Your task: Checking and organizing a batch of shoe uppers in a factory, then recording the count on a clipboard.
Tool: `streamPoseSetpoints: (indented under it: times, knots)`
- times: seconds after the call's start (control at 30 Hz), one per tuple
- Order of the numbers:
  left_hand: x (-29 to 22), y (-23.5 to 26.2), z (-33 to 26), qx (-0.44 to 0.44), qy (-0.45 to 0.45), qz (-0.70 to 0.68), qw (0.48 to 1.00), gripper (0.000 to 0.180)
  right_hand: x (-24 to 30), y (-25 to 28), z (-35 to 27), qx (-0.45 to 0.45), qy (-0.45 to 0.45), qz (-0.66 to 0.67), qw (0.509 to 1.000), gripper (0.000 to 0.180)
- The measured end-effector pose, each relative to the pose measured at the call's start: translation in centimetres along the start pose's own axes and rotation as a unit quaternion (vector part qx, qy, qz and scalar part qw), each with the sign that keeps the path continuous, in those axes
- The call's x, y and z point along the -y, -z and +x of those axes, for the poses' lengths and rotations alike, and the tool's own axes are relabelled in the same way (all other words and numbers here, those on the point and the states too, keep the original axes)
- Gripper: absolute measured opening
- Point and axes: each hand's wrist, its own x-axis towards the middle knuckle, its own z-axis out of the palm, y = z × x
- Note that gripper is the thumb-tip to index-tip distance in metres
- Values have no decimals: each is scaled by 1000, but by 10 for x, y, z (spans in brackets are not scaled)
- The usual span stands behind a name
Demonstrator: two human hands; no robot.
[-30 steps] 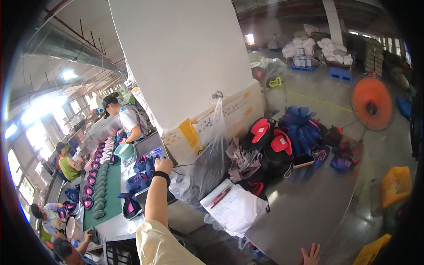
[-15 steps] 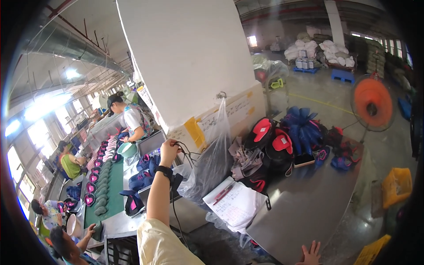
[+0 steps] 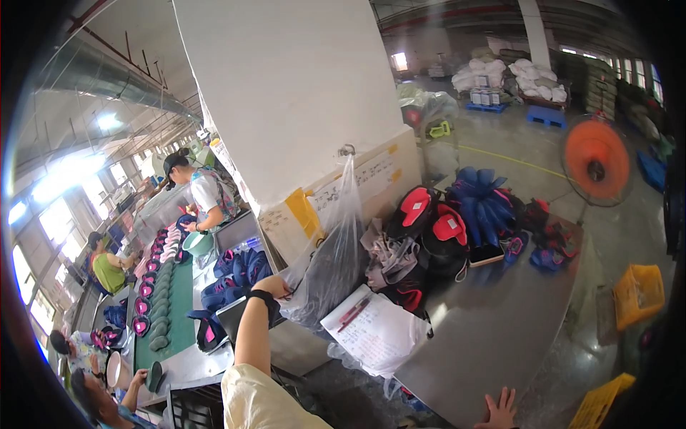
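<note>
In the head view, the left hand (image 3: 275, 287) reaches forward with a black wristband (image 3: 265, 299) at the wrist. Its fingers are curled and drawn close together at the near side of a clear plastic bag (image 3: 330, 268); something thin and dark shows by the fingertips, but I cannot tell whether they grip it or touch the bag. The bag hangs from a fixture (image 3: 346, 150) on the white pillar (image 3: 286, 93), widening downward to the left of the papers. The right hand (image 3: 498, 412) is at the lower edge, fingers spread wide, palm down over the near part of a dark tabletop (image 3: 493, 343), holding nothing visible.

On this tabletop, white papers (image 3: 375, 334) with handwriting lie just beside the bag, with red pens (image 3: 355, 312) on them. Behind the papers are a crumpled grey-mauve fabric bundle (image 3: 390, 259), black shoe pieces with red linings (image 3: 416, 207), a bunch of navy pieces (image 3: 480, 202) and a blue shoe (image 3: 514, 247).

To the left, navy shoe uppers (image 3: 239, 268) are heaped near the left hand, beside a green conveyor belt (image 3: 182, 304) bearing rows of shoe parts. A co-worker in a dark cap (image 3: 174, 161) stands beyond, near a pale green basin (image 3: 198, 244). At right are an orange fan (image 3: 595, 159) and a yellow crate (image 3: 638, 299).
</note>
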Motion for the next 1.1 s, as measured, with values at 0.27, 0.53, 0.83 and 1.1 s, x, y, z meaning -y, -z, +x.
streamPoseSetpoints:
  times: [0.27, 0.53, 0.83, 1.1]
  knots:
    - [-12, -26, -20, 11, 118, 139, 983, 27, -1, -1, 2, 16, -4, -13, 1000, 105]
    - [-86, 71, -73, -325, 267, 133, 897, 47, 21, 28, -17, 51, -48, -39, 997, 84]
    - [-154, 29, -90, -399, -55, 66, 913, 17, -32, -17, 3, -26, 54, -54, 997, 96]
    - [-445, -105, -119, -118, -442, -46, 888, 44, -104, -43, -15, -43, 189, 197, 961, 77]
